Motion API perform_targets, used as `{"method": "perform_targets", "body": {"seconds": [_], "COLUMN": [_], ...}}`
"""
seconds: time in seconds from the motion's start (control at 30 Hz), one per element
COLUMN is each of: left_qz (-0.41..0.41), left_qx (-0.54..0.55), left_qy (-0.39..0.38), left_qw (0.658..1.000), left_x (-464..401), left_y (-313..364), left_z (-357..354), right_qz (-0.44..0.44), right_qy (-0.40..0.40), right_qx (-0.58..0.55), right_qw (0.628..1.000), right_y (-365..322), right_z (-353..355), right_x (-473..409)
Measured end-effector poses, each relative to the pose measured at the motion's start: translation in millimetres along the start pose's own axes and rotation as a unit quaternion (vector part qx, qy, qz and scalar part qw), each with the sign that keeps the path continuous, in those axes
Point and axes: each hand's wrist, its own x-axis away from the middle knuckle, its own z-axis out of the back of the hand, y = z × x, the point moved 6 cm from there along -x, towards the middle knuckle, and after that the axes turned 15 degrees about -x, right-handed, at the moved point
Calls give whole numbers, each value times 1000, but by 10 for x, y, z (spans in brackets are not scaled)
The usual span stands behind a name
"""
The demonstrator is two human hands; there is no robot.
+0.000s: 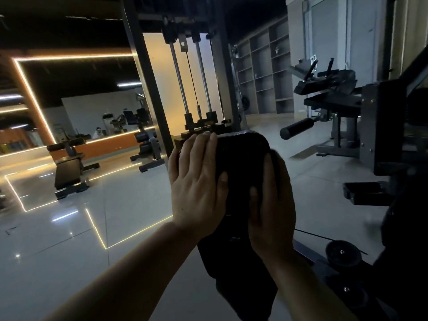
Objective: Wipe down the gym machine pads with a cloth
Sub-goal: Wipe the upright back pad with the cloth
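A black upright pad (240, 154) of the gym machine stands right in front of me. My left hand (196, 181) lies flat against the pad's left side with its fingers straight and pointing up. My right hand (266, 216) presses a dark cloth (243, 293) against the pad's right side, its fingers also straight. The cloth bulges out past my right hand and hangs down below both wrists. Dim light makes the border between cloth and pad hard to see.
The machine's weight stack and guide rods (199, 89) rise just behind the pad. Its dark frame (382, 126) and a pulley (342, 252) are at right. Another machine with a roller pad (298, 129) stands at the back right, and benches (69, 167) at left on glossy tiles.
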Motion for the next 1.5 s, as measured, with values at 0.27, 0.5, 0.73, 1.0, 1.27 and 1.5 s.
{"method": "perform_targets", "body": {"seconds": [0.27,0.5,0.73,1.0,1.27,1.5], "left_qz": [-8,-26,-49,-61,-70,4], "left_qx": [44,62,41,59,121,250], "left_qy": [-12,-4,-11,-3,-34,112], "left_qw": [999,998,998,996,990,962], "left_x": [6,175,213,212,194,451], "left_y": [-29,-165,-201,-217,-217,-116], "left_z": [1,-15,-62,-71,-43,368], "right_qz": [72,77,42,80,83,15], "right_qy": [-57,-113,-116,-132,-173,-183], "right_qx": [71,162,131,173,230,26], "right_qw": [993,977,984,973,954,983], "right_y": [-280,114,-39,-118,68,-355], "right_z": [-164,-65,-149,-321,-229,-358], "right_x": [-647,584,427,454,964,246]}}
